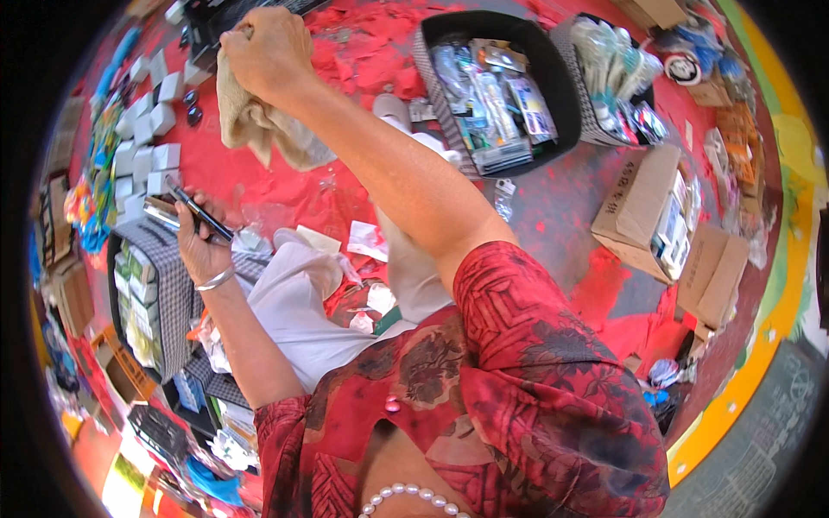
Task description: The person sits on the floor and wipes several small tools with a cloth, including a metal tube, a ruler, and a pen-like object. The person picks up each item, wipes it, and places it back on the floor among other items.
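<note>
My right arm reaches across to the upper left, where my right hand (272, 56) is closed on a crumpled beige cloth (250, 121) that hangs down from the fingers. Lower down on the left, my left hand (205, 246), with a silver bangle at the wrist, grips a slim black object (205, 214). It looks like a phone seen nearly edge-on; its face is hidden. A flat brownish piece (161, 210) shows beside its upper end. Rows of small white boxes (147, 129) lie beyond my left hand, and sunglasses (193, 108) lie near the cloth.
A dark fabric bin (566, 95) of packaged goods stands ahead, with another bin of white brushes (609, 60) beside it. Open cardboard boxes (635, 194) sit at the right. A checked bin (168, 293) of packets is near my left forearm. Torn red sheeting (363, 43) covers much of the floor.
</note>
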A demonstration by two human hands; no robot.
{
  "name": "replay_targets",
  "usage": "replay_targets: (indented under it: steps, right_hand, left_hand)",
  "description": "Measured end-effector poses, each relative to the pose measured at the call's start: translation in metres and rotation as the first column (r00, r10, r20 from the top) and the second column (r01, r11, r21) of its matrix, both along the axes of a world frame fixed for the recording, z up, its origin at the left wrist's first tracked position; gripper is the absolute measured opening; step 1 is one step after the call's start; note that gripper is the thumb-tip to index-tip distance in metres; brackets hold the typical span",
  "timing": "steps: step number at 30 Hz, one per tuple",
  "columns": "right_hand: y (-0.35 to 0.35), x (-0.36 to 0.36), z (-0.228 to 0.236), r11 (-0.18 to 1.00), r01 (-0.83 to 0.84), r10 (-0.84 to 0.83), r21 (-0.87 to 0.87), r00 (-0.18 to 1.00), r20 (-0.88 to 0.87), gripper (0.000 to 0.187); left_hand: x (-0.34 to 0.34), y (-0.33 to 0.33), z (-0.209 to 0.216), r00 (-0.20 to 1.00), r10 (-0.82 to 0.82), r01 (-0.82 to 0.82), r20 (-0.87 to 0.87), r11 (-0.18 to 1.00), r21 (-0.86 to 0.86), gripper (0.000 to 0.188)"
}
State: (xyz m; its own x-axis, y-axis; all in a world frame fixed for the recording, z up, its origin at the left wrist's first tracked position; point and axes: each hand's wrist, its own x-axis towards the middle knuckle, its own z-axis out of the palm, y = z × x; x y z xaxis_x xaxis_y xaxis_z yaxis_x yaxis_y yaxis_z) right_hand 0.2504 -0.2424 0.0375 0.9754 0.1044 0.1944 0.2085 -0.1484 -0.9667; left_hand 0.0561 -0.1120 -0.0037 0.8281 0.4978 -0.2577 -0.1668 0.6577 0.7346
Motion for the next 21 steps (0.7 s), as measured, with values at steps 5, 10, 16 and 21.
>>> replay_targets:
  steps: [5, 10, 16, 21]
  right_hand:
    - [-0.053, 0.036, -0.017, 0.987, 0.008, -0.007, -0.159, 1.0, 0.004, 0.025]
    - [-0.169, 0.023, -0.077, 0.977, 0.061, -0.016, 0.206, 0.977, -0.214, 0.021]
    - [-0.289, -0.016, -0.142, 0.825, 0.273, 0.144, 0.495, 0.745, -0.652, 0.017]
    - [-0.326, -0.029, -0.218, 0.824, 0.36, 0.132, 0.437, 0.628, -0.767, 0.017]
  left_hand:
    - [0.004, -0.003, -0.009, 0.989, -0.108, 0.118, 0.098, 0.989, -0.094, 0.022]
    - [0.012, -0.007, -0.015, 0.973, -0.191, 0.206, 0.126, 0.972, -0.115, 0.021]
    - [0.017, -0.013, -0.023, 0.977, -0.205, 0.212, 0.056, 0.964, -0.162, 0.02]
    - [0.019, -0.01, -0.032, 0.967, -0.241, 0.252, 0.076, 0.948, -0.196, 0.025]
